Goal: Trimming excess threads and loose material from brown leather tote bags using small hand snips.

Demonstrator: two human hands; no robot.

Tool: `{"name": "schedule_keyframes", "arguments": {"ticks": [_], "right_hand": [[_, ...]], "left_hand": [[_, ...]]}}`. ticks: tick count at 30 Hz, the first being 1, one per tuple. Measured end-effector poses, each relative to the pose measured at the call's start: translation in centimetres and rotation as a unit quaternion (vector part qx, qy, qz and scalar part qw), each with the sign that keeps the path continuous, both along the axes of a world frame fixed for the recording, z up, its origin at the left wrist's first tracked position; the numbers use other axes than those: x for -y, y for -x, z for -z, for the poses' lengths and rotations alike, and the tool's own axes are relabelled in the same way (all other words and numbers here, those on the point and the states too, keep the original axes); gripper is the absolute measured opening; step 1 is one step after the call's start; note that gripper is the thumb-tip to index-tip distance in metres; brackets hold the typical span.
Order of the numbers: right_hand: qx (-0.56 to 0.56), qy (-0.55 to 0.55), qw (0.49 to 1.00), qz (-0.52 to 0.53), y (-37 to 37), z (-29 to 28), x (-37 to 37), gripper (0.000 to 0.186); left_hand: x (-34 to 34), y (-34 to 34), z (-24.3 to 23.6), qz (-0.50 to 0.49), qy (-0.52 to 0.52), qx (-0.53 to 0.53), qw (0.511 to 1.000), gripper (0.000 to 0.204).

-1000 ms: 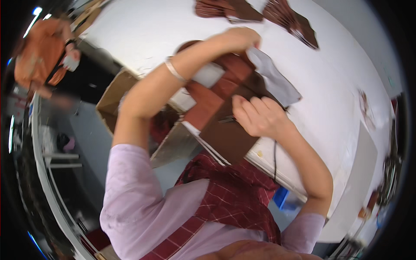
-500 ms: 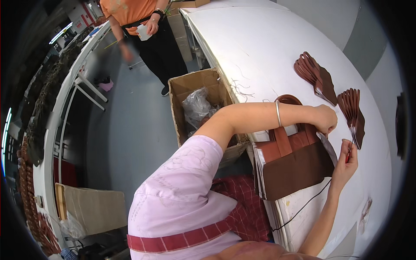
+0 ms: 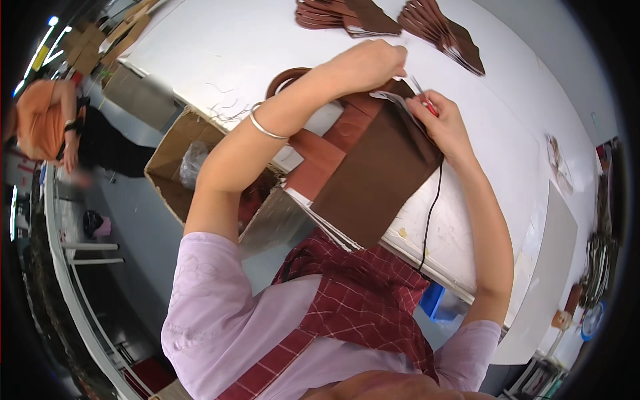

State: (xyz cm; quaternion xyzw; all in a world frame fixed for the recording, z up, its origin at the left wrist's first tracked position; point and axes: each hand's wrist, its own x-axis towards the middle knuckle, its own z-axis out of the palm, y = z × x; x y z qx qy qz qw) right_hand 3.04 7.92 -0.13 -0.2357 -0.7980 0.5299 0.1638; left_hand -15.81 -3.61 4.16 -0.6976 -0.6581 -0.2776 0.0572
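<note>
A stack of brown bag panels (image 3: 377, 173) with reddish-brown straps and pale edges lies tilted over the table's near edge. Over its far corner, my left hand (image 3: 370, 65), with a bangle on the wrist, is closed; what its fingertips pinch is too small to make out. At the stack's far right side, my right hand (image 3: 445, 130) grips a small red-handled cutting tool (image 3: 431, 107), which looks like thread snips. Its thin metal tip points toward my left hand. A grey-white lining flap (image 3: 395, 100) is folded up between both hands.
Two fanned bundles of brown strap pieces, a left one (image 3: 353, 15) and a right one (image 3: 443, 33), lie on the white table (image 3: 500, 133). Beside its left edge stands a cardboard box (image 3: 167, 177) holding clear plastic. A black cord (image 3: 437, 200) hangs over the near edge. Another person (image 3: 50, 120) stands far left.
My view has turned, so the table and box appear shifted left and the bundles higher. Both hands stay at the stack's far corner, and the red-handled tool remains in my right hand.
</note>
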Motion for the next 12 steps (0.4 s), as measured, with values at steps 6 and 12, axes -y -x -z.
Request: {"name": "schedule_keyframes", "arguments": {"ticks": [6,12], "right_hand": [[0.02,-0.212,0.976,0.035,0.2,-0.8,0.9,0.048],[0.054,-0.242,0.968,0.033,0.5,-1.0,1.1,0.052]], "left_hand": [[0.4,-0.4,-0.3,-0.018,0.01,0.01,1.0,0.029],[0.3,-0.5,0.0,-0.019,0.008,0.002,1.0,0.027]]}}
